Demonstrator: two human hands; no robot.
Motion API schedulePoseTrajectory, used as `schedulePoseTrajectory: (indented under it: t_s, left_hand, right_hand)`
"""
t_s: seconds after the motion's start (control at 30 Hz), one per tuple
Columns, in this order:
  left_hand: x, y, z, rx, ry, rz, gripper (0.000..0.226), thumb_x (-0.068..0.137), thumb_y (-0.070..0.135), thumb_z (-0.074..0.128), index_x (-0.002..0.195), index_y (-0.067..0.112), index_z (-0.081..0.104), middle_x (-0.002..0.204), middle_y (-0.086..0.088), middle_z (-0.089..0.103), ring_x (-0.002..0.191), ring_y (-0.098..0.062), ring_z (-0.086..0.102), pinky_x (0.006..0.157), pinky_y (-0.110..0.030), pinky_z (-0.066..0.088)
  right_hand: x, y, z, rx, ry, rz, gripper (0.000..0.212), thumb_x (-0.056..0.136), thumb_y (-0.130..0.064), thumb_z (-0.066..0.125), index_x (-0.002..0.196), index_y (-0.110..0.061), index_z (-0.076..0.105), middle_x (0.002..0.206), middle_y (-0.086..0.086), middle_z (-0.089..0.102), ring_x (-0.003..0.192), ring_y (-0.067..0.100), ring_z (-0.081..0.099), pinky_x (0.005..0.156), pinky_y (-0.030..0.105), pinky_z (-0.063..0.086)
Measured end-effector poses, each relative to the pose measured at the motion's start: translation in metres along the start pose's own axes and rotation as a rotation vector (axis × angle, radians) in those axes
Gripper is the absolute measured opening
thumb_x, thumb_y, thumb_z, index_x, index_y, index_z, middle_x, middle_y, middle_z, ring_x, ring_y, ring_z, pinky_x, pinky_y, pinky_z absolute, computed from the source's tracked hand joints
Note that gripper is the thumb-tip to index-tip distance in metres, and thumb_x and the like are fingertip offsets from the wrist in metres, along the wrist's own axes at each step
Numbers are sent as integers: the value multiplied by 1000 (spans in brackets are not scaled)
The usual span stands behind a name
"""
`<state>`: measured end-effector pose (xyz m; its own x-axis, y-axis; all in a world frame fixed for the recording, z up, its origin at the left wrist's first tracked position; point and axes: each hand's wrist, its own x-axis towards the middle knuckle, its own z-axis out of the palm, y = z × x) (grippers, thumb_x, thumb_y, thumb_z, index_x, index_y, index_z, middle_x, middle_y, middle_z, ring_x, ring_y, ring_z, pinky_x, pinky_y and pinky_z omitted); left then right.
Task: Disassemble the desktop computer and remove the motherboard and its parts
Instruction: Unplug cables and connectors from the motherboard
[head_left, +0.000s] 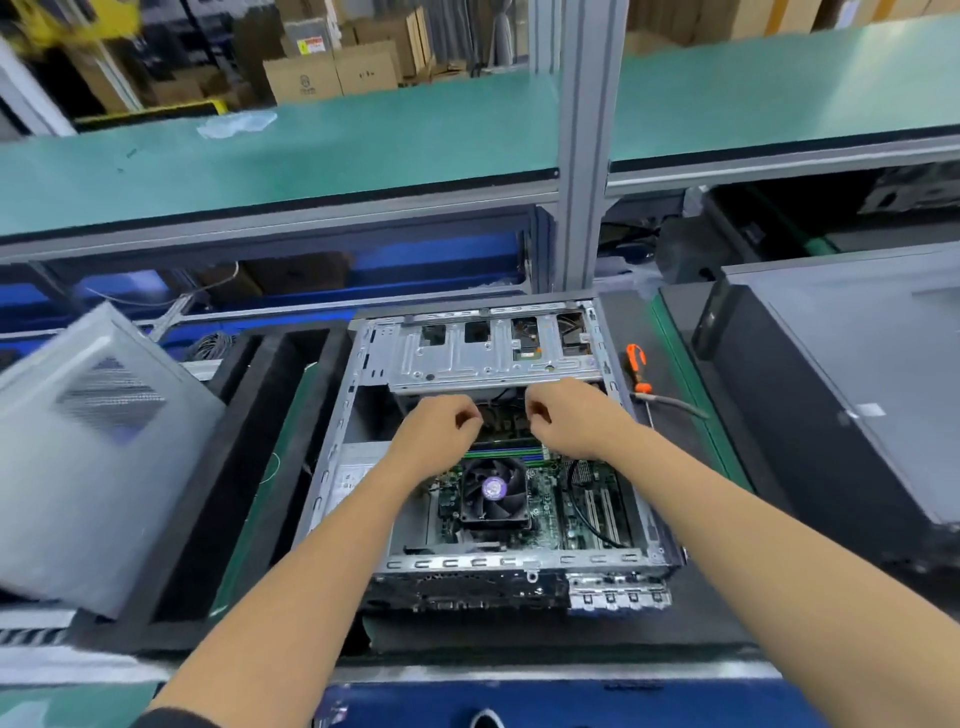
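Observation:
An open desktop computer case (332, 499) lies flat on the bench, its metal drive cage (493, 353) at the far end. Inside sits the green motherboard (545, 519) with a black CPU fan (493, 491) carrying a purple label, and memory sticks (506, 451) just beyond it. My left hand (434, 434) and my right hand (569, 418) reach in side by side, fingers curled, above the memory slots and under the cage's edge. What the fingers hold, if anything, is hidden.
An orange-handled screwdriver (638, 366) lies right of the case. A grey side panel (88, 441) leans at the left beside black foam trays (249, 415). A dark computer case (841, 395) stands at the right. A green shelf (363, 150) runs overhead behind a metal post (584, 156).

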<state>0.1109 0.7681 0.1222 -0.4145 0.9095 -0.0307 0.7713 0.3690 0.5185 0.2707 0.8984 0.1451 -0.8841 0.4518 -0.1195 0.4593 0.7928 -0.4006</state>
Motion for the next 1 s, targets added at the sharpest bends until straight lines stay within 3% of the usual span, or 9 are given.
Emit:
schedulePoseTrajectory:
  t_s: [0.17,0.23,0.33,0.43,0.53,0.73,0.87,0.93,1.0]
  left_hand:
    - [3,-4,-14,-228,21,-50,18,88,20,61,73,27,67,67,16,63,59,6,55,52,-6,38]
    - [3,-8,-18,-245,8,-88,18,89,18,59,74,26,66,68,14,62,55,5,53,52,-10,37]
    - [2,-11,-16,-222,-12,-72,18,89,17,60,75,26,66,74,12,65,66,1,56,59,-13,40]
    - [2,-15,-16,-398,38,-100,16,88,17,62,75,24,69,71,9,69,64,1,60,61,-12,46]
    - [1,-19,-19,-572,46,-120,12,89,15,64,81,19,71,76,1,72,67,-4,64,70,-21,52]
    - [-1,-16,-13,-347,26,-36,16,89,19,62,76,27,67,71,12,66,61,4,57,60,-11,42]
    - [-3,-8,-6,-107,-157,127,12,88,21,58,81,21,68,75,11,66,64,-5,58,59,-17,43]
    - [-4,-2,-1,-45,-256,194,12,88,24,58,85,21,69,80,11,67,71,-4,60,64,-19,46]
    - [0,4,6,-38,-279,234,10,88,24,58,88,22,68,85,13,66,79,-3,59,70,-20,47]
  right_hand:
    - [-3,6,3,55,74,13,13,88,-14,49,88,-13,62,77,6,65,66,23,56,61,35,48]
    - [-3,6,4,89,101,20,12,87,-13,50,84,-14,61,73,4,64,62,22,55,60,34,49]
    - [-3,6,5,125,122,45,13,86,-13,50,79,-16,61,70,5,65,60,22,57,58,34,49]
    - [-3,6,4,218,156,59,15,85,-10,52,78,-12,65,70,7,66,58,21,53,58,35,48]
    - [-4,6,3,335,207,91,16,85,-9,55,74,-16,64,71,3,64,60,18,52,60,33,46]
    - [-5,1,3,394,193,94,14,85,-15,59,73,-12,64,70,11,65,58,17,49,60,31,42]
    - [4,9,-5,324,328,125,12,86,-12,56,77,-13,63,72,1,63,70,21,57,63,31,44]
    - [8,19,-10,137,327,98,10,87,-13,54,90,-16,63,89,0,62,90,25,58,73,35,45]
    - [11,30,-7,-115,310,39,23,89,-15,54,111,-15,61,116,4,56,114,27,47,91,39,37]
